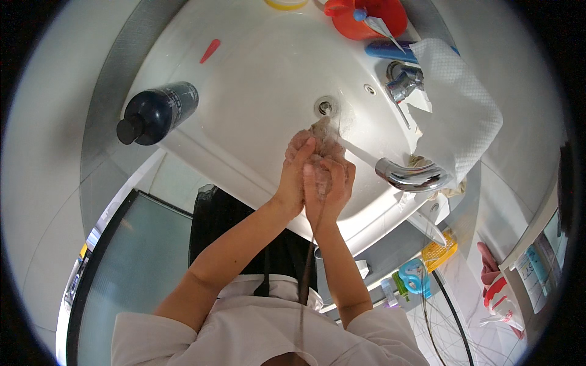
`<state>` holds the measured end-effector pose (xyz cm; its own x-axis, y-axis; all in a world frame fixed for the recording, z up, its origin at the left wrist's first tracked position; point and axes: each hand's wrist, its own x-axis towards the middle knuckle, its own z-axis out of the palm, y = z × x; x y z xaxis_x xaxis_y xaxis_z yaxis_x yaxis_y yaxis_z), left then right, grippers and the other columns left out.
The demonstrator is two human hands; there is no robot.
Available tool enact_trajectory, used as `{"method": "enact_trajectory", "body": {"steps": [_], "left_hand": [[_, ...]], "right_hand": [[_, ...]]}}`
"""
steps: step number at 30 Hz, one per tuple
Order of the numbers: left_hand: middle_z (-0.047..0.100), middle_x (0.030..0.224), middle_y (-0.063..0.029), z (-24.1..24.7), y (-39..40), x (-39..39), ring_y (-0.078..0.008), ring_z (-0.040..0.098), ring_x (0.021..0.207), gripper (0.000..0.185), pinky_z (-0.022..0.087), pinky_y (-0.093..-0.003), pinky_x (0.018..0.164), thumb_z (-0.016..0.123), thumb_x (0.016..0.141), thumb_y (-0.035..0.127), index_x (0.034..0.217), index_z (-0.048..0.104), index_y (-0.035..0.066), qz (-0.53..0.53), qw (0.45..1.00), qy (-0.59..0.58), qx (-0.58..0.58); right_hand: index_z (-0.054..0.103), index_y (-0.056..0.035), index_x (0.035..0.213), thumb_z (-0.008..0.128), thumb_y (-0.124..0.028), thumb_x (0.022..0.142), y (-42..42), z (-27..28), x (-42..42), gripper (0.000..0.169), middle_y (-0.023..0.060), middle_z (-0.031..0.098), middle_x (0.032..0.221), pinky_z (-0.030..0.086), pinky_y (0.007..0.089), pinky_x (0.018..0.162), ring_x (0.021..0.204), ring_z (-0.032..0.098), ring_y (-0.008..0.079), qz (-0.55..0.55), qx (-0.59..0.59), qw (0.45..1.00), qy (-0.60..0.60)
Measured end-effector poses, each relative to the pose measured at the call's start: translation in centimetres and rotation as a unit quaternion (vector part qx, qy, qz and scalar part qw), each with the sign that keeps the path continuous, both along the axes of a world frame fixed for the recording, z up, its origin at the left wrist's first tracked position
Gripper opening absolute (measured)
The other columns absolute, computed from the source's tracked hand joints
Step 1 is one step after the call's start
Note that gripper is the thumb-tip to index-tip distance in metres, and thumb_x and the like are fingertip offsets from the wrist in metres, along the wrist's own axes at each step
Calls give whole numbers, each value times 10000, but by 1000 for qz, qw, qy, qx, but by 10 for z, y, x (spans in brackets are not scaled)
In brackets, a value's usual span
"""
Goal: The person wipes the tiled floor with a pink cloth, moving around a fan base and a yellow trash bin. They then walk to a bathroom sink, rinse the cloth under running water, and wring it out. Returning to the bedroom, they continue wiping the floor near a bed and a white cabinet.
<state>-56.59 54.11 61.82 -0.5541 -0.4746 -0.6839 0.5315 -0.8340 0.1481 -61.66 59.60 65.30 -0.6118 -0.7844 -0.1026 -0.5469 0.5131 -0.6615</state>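
Both hands meet over the white ceramic sink (pixel 247 91), just below its metal drain (pixel 325 107). A wet, fuzzy pinkish cloth (pixel 322 139) is bunched between them. My left hand (pixel 294 171) grips it from the left, thumb on top. Around its lower right side curl the fingers of my right hand (pixel 330 185). Water runs from the curved chrome faucet spout (pixel 409 176) at the right onto the cloth. The faucet's lever handle (pixel 403 84) stands farther up the rim. Parts of the cloth are hidden by the fingers.
A dark bottle (pixel 158 112) lies on the left rim, near a red hair clip (pixel 210 51). At the upper right are a red cup (pixel 368 18), a blue object (pixel 391 51) and a white textured sheet (pixel 458 110) partly over the faucet. A frosted panel (pixel 137 274) stands at lower left.
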Motion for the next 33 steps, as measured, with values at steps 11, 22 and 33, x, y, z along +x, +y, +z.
{"method": "enact_trajectory", "body": {"steps": [11,22,33], "left_hand": [[525,1205,-63,1,8,13,-179,495,1123,485,403,-331,953,585,896,354,1264,462,63,-86,987,-129,-28],[383,1394,-97,-33,-33,39,-248,397,1269,403,321,-430,1074,321,1009,201,1398,302,99,-41,989,-133,43],[241,1496,-94,-32,-34,34,-278,230,1374,591,125,-494,1113,457,963,225,1473,160,188,-64,964,-251,52]], "right_hand": [[584,-48,849,736,-110,752,31,8,-32,190,109,602,818,472,311,649,763,568,235,-48,-57,989,-128],[576,-45,851,771,-168,708,74,26,-71,271,151,576,1029,450,458,855,1003,540,346,-3,236,971,-43],[400,-97,1367,692,-255,771,4,-39,-50,683,260,467,1244,377,479,960,1173,432,424,103,245,964,21]]}}
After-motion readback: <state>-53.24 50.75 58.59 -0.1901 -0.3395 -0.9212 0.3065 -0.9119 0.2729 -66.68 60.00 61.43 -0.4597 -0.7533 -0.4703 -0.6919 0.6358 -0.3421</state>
